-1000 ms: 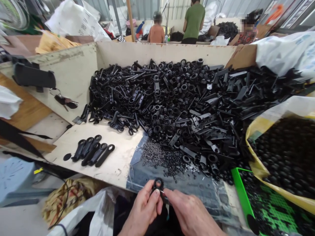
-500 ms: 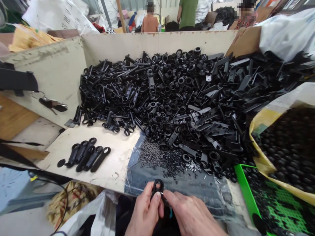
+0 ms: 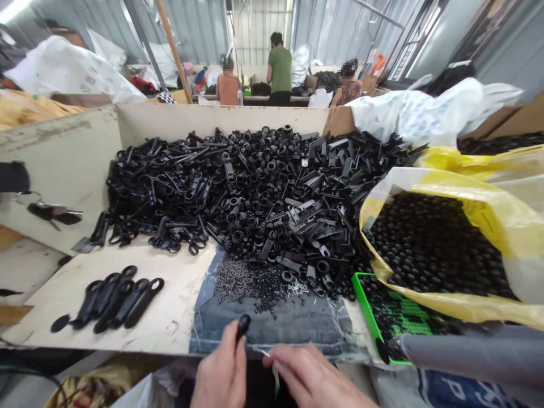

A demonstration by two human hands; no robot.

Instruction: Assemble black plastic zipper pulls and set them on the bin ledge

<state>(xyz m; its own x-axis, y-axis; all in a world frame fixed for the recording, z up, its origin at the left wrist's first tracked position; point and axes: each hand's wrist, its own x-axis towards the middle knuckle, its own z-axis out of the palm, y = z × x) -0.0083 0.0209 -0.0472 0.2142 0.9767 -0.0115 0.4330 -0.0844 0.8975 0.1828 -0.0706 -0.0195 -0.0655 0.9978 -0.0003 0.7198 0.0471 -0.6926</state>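
Note:
My left hand [image 3: 219,368] is closed around a black plastic handle with a ring end [image 3: 243,326], seen nearly edge-on above the fingers. A thin, pale pin [image 3: 264,352] sticks out from the pinched fingertips of my right hand [image 3: 312,371], apart from the handle. Both hands are at the front edge of the bench, over a blue denim cloth [image 3: 297,326]. On that cloth lie heaps of small grey pieces [image 3: 236,280], tiny black pieces [image 3: 267,292] and silver pins [image 3: 298,288].
A large heap of black plastic parts [image 3: 229,192] fills the back. Several black handles [image 3: 144,303] lie in a row at left, beside a black disc [image 3: 60,323]. At right are a green tray [image 3: 368,317] and a yellow-white bag [image 3: 442,184] of black balls. People work behind.
The view has tilted up and shifted right. My hands have moved apart, and the handle in my left hand has turned edge-on. The pale pin now shows clear of it in my right fingertips.

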